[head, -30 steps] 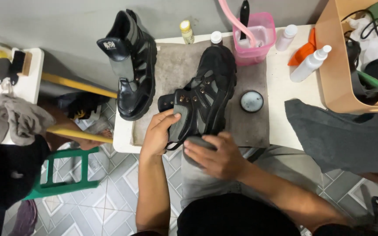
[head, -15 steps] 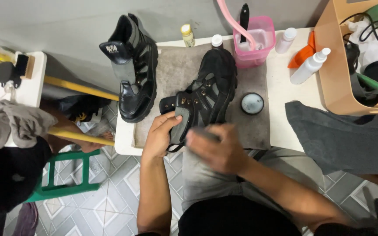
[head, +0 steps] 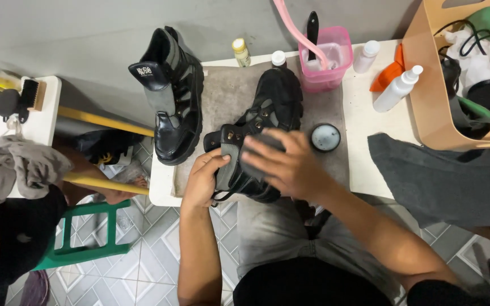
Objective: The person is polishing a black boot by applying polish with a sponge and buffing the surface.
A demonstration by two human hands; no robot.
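A black boot lies on a grey mat on the white table. My left hand grips the boot's tongue and collar at its near end. My right hand presses a dark grey cloth against the side of the boot's upper. A second black boot stands upright at the left edge of the mat, apart from both hands.
A round tin lies right of the boot. A pink container, small bottles and an orange item sit behind it. A tan box and a grey cloth lie right. Another person sits left, by a green stool.
My right hand has slid with the cloth from the boot's near end up over its side. The left hand keeps its grip on the tongue.
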